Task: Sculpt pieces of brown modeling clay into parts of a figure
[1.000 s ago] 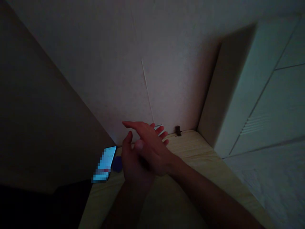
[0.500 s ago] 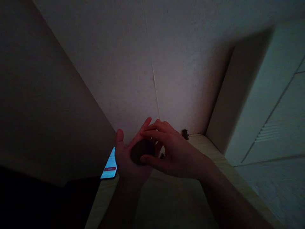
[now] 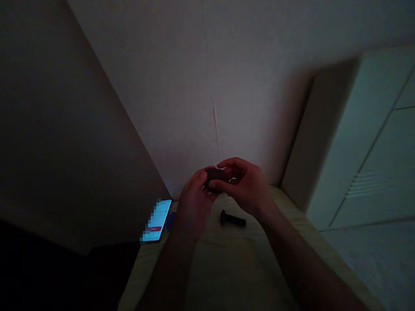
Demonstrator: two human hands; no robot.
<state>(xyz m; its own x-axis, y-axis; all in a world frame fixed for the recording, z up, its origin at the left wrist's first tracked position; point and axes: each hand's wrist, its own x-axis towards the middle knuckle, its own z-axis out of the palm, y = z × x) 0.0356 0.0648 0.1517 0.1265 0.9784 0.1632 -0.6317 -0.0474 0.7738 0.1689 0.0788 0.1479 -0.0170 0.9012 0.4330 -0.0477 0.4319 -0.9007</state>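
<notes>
Between my two hands, above the table, is a dark, rounded, disc-like object; the dim light hides what kind it is. My left hand has its fingers and thumb closed on the object's left side. From the right, my right hand pinches it with the thumb in front and fingers behind. Below them on the table lies a short dark cylinder with a wider head, shaped like a bolt or a small flashlight. Part of a blue-purple thing shows beside my left wrist.
A phone with a lit screen lies at the left edge of the pale wooden table. Behind stands a light wall with a vertical seam. To the right is a white cabinet with slatted detail.
My left hand has turned from an open, upward palm to closed around the dark object. Both hands have lifted it up and right. The dark cylinder and blue-purple thing are now uncovered.
</notes>
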